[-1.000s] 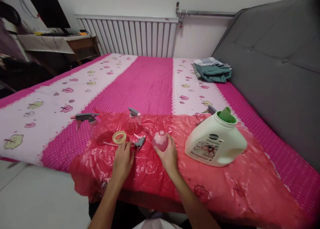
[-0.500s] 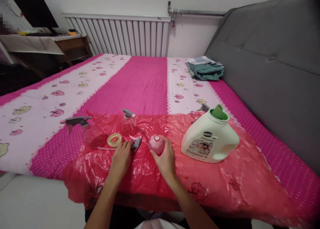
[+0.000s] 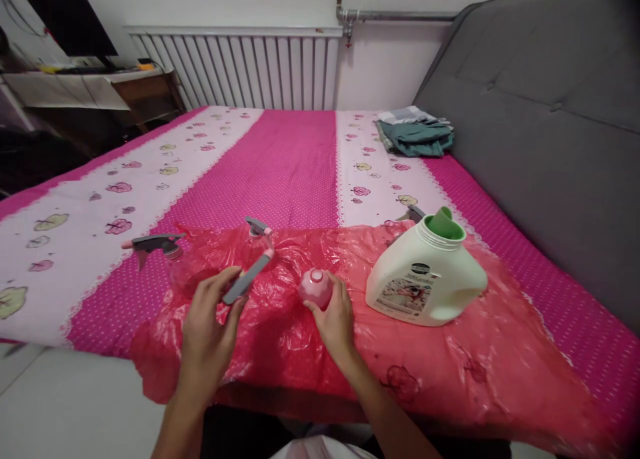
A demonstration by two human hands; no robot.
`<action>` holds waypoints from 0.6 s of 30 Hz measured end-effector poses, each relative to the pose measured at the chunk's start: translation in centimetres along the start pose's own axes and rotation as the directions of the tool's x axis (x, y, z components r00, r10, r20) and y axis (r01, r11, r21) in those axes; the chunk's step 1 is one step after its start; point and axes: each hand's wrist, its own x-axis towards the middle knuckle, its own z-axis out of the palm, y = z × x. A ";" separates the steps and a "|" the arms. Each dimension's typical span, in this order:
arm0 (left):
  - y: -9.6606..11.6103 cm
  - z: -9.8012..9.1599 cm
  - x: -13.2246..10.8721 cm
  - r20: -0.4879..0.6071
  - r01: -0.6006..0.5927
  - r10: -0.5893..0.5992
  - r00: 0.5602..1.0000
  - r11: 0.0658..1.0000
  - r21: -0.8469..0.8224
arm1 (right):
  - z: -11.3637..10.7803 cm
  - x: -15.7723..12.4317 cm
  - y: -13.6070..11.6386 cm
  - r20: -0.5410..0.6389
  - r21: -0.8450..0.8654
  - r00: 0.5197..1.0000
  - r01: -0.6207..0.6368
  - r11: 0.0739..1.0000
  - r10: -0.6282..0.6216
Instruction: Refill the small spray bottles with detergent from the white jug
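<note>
My left hand (image 3: 207, 322) is raised above the red plastic sheet (image 3: 450, 365) and pinches a grey and pink spray trigger head (image 3: 246, 280). My right hand (image 3: 334, 315) wraps round a small pink bottle (image 3: 315, 287) standing on the sheet, its neck uncapped. Two clear spray bottles lie behind them: one at the left with a grey trigger (image 3: 155, 244) and one in the middle (image 3: 259, 237).
A white detergent jug (image 3: 425, 275) with a green cap in its mouth stands on the sheet at the right. The sheet covers the near edge of a pink bed (image 3: 290, 165). Folded clothes (image 3: 415, 135) lie far right beside a grey headboard (image 3: 540, 112). A radiator (image 3: 240, 69) lines the wall.
My left hand has lifted the spray trigger head off the sheet and drawn back toward me. The roll of tape is now hidden behind it. My right hand stays on the pink bottle.
</note>
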 end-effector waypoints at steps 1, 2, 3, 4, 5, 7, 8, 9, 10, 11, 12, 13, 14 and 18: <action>1.2 -0.2 0.6 -0.049 0.059 -0.065 0.997 0.991 -0.119 | 0.0 0.0 0.0 0.001 0.001 1.000 -0.002 1.000 0.002; 2.2 -0.2 1.3 -0.090 0.114 -0.141 0.986 0.960 -0.257 | 0.0 0.0 0.0 0.004 0.002 1.000 -0.004 1.000 0.004; 3.2 0.0 2.0 -0.094 0.149 -0.197 0.976 0.917 -0.371 | 0.0 0.0 0.0 0.008 0.005 1.000 -0.005 1.000 0.005; 4.1 0.4 2.8 -0.115 0.155 -0.233 0.966 0.871 -0.466 | 0.0 0.0 0.0 0.012 0.006 1.000 -0.006 1.000 0.006; 4.8 0.9 3.6 -0.131 0.145 -0.252 0.959 0.830 -0.539 | 0.0 0.0 0.0 0.014 0.006 1.000 -0.007 1.000 0.007; 5.9 2.0 4.9 -0.157 0.094 -0.251 0.955 0.761 -0.642 | 0.0 0.1 -0.1 0.017 0.004 1.000 -0.008 1.000 0.008; 6.4 2.5 5.4 -0.161 0.070 -0.239 0.958 0.734 -0.675 | 0.0 0.1 -0.1 0.020 0.004 1.000 -0.008 1.000 0.008; 6.7 3.1 5.8 -0.160 0.051 -0.227 0.961 0.710 -0.702 | -0.1 0.2 -0.1 0.023 0.004 1.000 -0.007 1.000 0.007; 6.9 3.6 6.0 -0.147 0.045 -0.218 0.965 0.688 -0.724 | -0.1 0.2 -0.2 0.027 0.005 1.000 -0.005 1.000 0.005; 7.0 4.1 6.1 -0.122 0.054 -0.215 0.969 0.666 -0.744 | -0.1 0.3 -0.2 0.030 0.005 1.000 -0.004 1.000 0.004; 6.9 4.5 6.1 -0.099 0.067 -0.217 0.971 0.645 -0.761 | -0.1 0.3 -0.2 0.032 0.004 0.999 -0.003 1.000 0.003; 6.8 5.0 6.0 -0.076 0.083 -0.220 0.973 0.632 -0.770 | -0.2 0.3 -0.3 0.034 0.003 0.999 -0.002 1.000 0.002; 6.6 5.4 5.8 -0.061 0.096 -0.225 0.972 0.627 -0.773 | -0.2 0.4 -0.3 0.035 0.001 0.999 -0.002 1.000 0.002; 6.0 6.6 5.0 -0.070 0.101 -0.237 0.969 0.637 -0.764 | -0.3 0.4 -0.4 0.038 -0.013 0.999 -0.006 1.000 0.007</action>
